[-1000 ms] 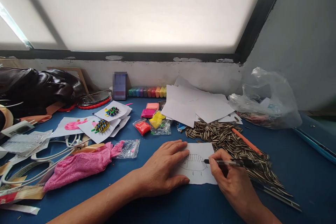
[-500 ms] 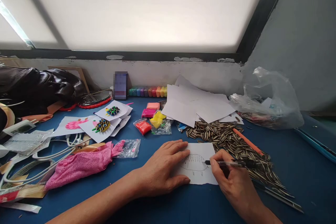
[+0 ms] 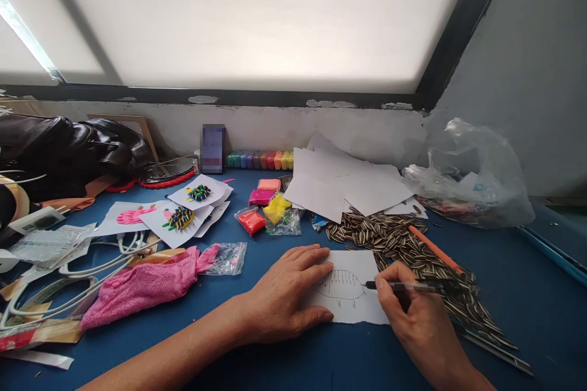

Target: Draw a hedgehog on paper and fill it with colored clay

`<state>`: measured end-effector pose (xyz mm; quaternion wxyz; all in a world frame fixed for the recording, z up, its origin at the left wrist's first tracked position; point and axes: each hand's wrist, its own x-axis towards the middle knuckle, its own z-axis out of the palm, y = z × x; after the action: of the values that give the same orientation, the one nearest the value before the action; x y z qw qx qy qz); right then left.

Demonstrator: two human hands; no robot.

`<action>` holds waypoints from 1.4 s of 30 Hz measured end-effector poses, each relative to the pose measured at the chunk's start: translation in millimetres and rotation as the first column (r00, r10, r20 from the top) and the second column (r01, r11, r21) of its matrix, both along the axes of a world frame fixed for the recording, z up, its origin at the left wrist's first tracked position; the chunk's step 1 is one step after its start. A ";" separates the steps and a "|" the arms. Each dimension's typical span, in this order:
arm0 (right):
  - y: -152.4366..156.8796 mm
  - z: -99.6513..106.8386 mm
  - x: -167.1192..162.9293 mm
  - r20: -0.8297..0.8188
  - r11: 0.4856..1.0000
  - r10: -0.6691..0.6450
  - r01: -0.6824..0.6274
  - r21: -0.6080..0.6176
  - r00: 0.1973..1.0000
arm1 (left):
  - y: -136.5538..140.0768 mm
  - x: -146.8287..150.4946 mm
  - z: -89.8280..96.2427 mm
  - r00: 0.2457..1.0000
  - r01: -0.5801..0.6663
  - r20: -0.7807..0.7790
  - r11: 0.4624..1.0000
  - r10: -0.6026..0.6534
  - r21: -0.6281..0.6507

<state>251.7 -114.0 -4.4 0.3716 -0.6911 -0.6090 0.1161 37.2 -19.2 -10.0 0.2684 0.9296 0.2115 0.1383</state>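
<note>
Under my left hand [image 3: 293,293] lies a small white sheet of paper [image 3: 342,313]; the fingers are spread flat over its left part. On the sheet is a drawn animal outline [image 3: 345,286] with short marks across its body and two short legs. My right hand [image 3: 410,308] grips a black pen [image 3: 403,286], its tip at the right end of the outline. Just beyond that hand spreads a heap of striped sunflower seeds [image 3: 389,238], with an orange stick-like tool [image 3: 433,248] lying on it.
Behind the seeds lie larger white sheets [image 3: 343,180] and a clear plastic bag [image 3: 477,177]. Packets of coloured clay [image 3: 263,211] sit mid-table. To the left are a pink cloth [image 3: 142,287], white cables [image 3: 92,272] and cards with clay figures [image 3: 178,218]. A phone [image 3: 213,148] leans on the wall.
My right hand and the pen have shifted slightly to the right, the tip now by the outline's right end. My left hand stays in place on the paper.
</note>
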 end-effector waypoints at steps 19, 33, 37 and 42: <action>0.6 0.0 0.0 0.047 1.000 0.013 -0.014 0.020 0.999 | 0.3 0.4 -1.1 1.000 0.003 0.023 1.000 -0.003 -0.005; 0.0 -0.5 -0.4 0.049 1.000 0.011 -0.012 0.014 0.999 | -0.4 0.6 0.5 1.000 0.002 0.025 1.000 -0.002 -0.009; 0.9 1.8 -0.7 0.040 1.000 0.021 -0.022 0.007 0.999 | -0.4 0.6 -0.1 1.000 0.002 0.017 1.000 -0.002 0.000; -0.1 1.7 -0.8 0.021 1.000 0.018 -0.018 0.004 1.000 | 0.0 0.8 0.7 1.000 0.000 0.024 1.000 0.000 -0.009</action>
<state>250.9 -114.1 -2.6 0.3653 -0.6861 -0.6193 0.1108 38.0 -19.1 -9.3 0.2754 0.9266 0.2088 0.1485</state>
